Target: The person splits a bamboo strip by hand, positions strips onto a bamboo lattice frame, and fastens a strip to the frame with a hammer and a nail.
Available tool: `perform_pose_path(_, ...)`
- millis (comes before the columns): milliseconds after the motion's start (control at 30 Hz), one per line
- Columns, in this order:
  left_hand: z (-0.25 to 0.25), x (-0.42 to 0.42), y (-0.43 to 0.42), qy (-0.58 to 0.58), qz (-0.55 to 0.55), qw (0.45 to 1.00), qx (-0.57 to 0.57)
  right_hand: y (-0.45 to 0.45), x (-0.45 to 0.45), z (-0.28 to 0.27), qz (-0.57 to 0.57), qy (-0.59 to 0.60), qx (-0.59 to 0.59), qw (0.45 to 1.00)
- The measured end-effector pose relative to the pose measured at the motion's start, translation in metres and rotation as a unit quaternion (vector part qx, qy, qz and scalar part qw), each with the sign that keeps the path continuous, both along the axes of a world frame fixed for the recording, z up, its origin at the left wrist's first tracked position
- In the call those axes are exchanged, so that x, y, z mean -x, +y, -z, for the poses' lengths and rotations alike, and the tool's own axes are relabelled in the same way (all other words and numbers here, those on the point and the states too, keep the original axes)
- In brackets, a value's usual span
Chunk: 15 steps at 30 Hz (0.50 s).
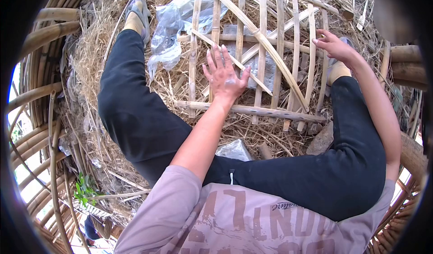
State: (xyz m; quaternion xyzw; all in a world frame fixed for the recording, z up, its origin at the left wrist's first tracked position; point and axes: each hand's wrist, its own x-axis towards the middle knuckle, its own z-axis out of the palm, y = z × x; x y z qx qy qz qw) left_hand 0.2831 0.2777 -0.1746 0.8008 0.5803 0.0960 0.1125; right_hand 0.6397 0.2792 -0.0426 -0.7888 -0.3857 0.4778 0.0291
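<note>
A lattice panel of split bamboo strips (263, 23) lies in front of me, with diagonal strips crossing its slats and a rounded bar along its near edge. My left hand (225, 79) rests palm down on its left half, fingers spread, touching a thin diagonal strip (257, 79). Near the panel's right edge, my right hand (337, 47) has its fingers stretched out and apart, with nothing in them. Whether its fingertips touch the outer slat I cannot tell. Beneath the slats shows a grey block (266, 71), partly hidden.
Straw and bamboo scraps (101, 80) cover the ground. Clear plastic sheeting (173, 26) lies at the panel's left. A plastic-wrapped block (234, 150) sits between my legs, near a stone (321, 141). Curved bamboo poles (38, 96) rise at the left, and more bamboo (406, 55) stands at the right.
</note>
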Motion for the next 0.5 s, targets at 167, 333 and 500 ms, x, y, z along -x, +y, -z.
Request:
perform_pose_path(167,0.002,-0.001,-0.001,0.0,-0.003,1.0,-0.006,-0.004,-0.013,0.008,0.01,0.014,0.02,1.0)
perform_pose_path(333,0.0,-0.001,-0.001,0.001,-0.002,1.0,-0.003,-0.009,-0.016,0.009,0.021,0.02,0.013,0.999)
perform_pose_path(500,0.0,-0.001,-0.002,0.004,-0.001,1.0,-0.012,-0.011,-0.02,0.009,0.017,0.025,0.011,0.999)
